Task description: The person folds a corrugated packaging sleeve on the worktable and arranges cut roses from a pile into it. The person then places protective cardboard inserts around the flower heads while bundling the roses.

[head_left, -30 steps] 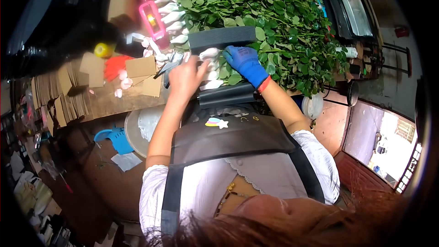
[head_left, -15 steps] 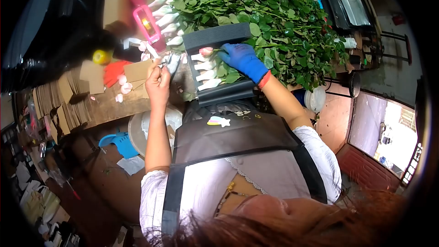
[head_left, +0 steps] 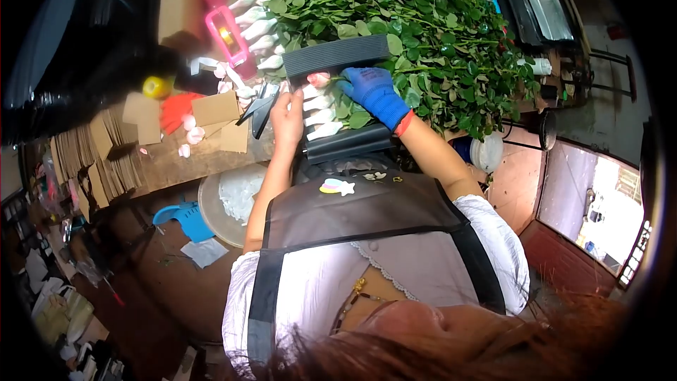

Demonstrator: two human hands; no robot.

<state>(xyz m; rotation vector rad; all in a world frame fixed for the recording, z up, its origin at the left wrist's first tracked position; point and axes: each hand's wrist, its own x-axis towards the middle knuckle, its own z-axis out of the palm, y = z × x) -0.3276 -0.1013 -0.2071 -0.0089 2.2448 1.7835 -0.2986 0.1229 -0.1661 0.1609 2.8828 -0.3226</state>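
Note:
My bare left hand [head_left: 288, 117] is beside the wrapped buds, its fingers slightly apart near a pink rose [head_left: 318, 80]. Dark-bladed scissors [head_left: 261, 109] are just left of that hand; whether they touch it is unclear. In a blue glove, my right hand [head_left: 372, 92] closes round the rose's stem just behind its head. Below the pink head, several buds in white sleeves [head_left: 321, 116] form a column. They lie between a ribbed black upper edge [head_left: 337, 55] and a smooth black lower edge [head_left: 349, 144] of a holder.
Leafy rose stems [head_left: 430, 35] cover the upper right, with white-sleeved heads [head_left: 258, 31] along their left side. Left are a pink tape dispenser [head_left: 230, 41], yellow roll [head_left: 156, 87], red piece [head_left: 178, 111], loose petals [head_left: 194, 135] and stacked cardboard [head_left: 109, 152]. A round tub [head_left: 213, 201] is below.
My left hand went out left from the buds with a pale piece at its fingertips, then came back beside them without it. The pink rose head is now exposed by my right glove.

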